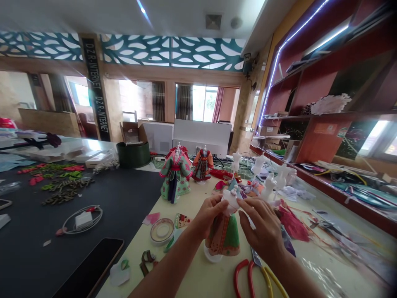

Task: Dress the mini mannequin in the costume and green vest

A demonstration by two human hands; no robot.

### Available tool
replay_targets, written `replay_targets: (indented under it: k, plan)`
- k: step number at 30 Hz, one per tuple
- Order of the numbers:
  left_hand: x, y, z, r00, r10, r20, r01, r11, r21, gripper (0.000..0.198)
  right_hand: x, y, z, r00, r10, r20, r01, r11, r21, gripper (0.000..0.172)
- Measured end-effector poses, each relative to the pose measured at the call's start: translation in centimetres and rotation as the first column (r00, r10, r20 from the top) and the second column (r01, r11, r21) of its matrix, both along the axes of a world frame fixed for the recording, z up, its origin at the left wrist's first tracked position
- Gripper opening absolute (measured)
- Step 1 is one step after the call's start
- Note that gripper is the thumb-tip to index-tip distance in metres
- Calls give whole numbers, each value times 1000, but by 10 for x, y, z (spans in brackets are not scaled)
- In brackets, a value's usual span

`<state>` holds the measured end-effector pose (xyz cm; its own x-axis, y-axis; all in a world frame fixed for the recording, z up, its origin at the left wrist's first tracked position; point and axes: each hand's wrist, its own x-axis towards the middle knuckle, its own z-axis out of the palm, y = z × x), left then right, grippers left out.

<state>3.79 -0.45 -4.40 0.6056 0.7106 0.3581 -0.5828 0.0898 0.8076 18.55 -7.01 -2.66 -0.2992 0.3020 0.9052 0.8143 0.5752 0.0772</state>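
Note:
A miniature white dress form (231,202) stands on a round clear base, wearing a long skirt (223,236) with pink, orange and green panels. My left hand (208,215) closes its thumb and fingers on the left side of the form's white upper body. From the right, my right hand (263,223) presses its index fingertip to the same upper body, its thumb bent just below. Whether a thin piece lies under the fingertips I cannot make out. Red-handled scissors (248,275) lie below the right hand, beside a yellow-handled tool (269,281).
Dressed miniature forms in a green robe (175,180) and an orange robe (203,163) stand behind. Several bare white forms (259,164) are at the back right. A tape roll (162,231), a phone (93,267) and a coiled cable (83,219) lie left; pink fabric (293,221) lies right.

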Motion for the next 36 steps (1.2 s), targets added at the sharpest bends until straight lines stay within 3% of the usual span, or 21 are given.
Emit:
replay_targets:
  k: [4,7,14,21,24,29,32,36]
  plan:
    - [0,-1,-1,1000,21,-7,-22,1000,-17,39,-8,-1,-4,975,45,-216,-73,990,-125,29]
    - [1,-2,0,999,23,-22,-23,1000,-6,39,-13,-2,-8,941,71,-332,-124,982,-143,26]
    - [8,-15,3,985,148,-90,-137,983,123,39,-7,-9,-17,933,35,-359,-68,994,-80,31]
    - [4,-42,10,941,290,-172,-244,938,246,32,-3,-34,-10,883,44,-468,-102,990,-100,32]
    - [-2,-48,15,894,382,-234,-289,891,349,38,-6,-40,-5,878,77,-472,-137,986,-96,30]
    - [-8,-47,12,800,557,-224,-378,757,534,35,-10,-45,0,871,114,-477,-189,976,-112,26]
    - [-9,-45,7,784,594,-183,-391,701,597,31,-11,-47,-3,836,98,-539,-214,964,-157,24]
    - [-7,-39,-1,785,600,-152,-390,670,632,32,-9,-43,-11,753,77,-654,-295,927,-231,19]
